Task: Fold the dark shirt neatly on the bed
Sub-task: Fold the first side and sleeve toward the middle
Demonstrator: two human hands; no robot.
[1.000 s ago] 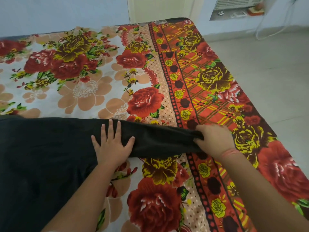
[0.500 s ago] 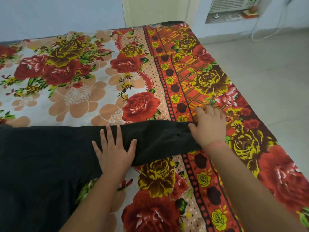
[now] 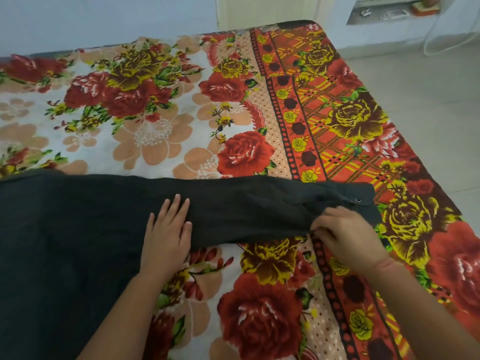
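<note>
A dark shirt (image 3: 78, 229) lies on a floral bed (image 3: 155, 113), its sleeve (image 3: 259, 203) stretched rightward; the left hand (image 3: 166, 235) presses it flat, fingers straight, while the right hand (image 3: 348, 237) (nearer the cuff (image 3: 363, 196)) pinches its end.

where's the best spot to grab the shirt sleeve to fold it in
Pinch the sleeve at the cuff, near edge, coming from the right, as the right hand does. It lies flat and stretched out, so that free end should lift easiest, with the left hand pinning the shoulder end.
</note>
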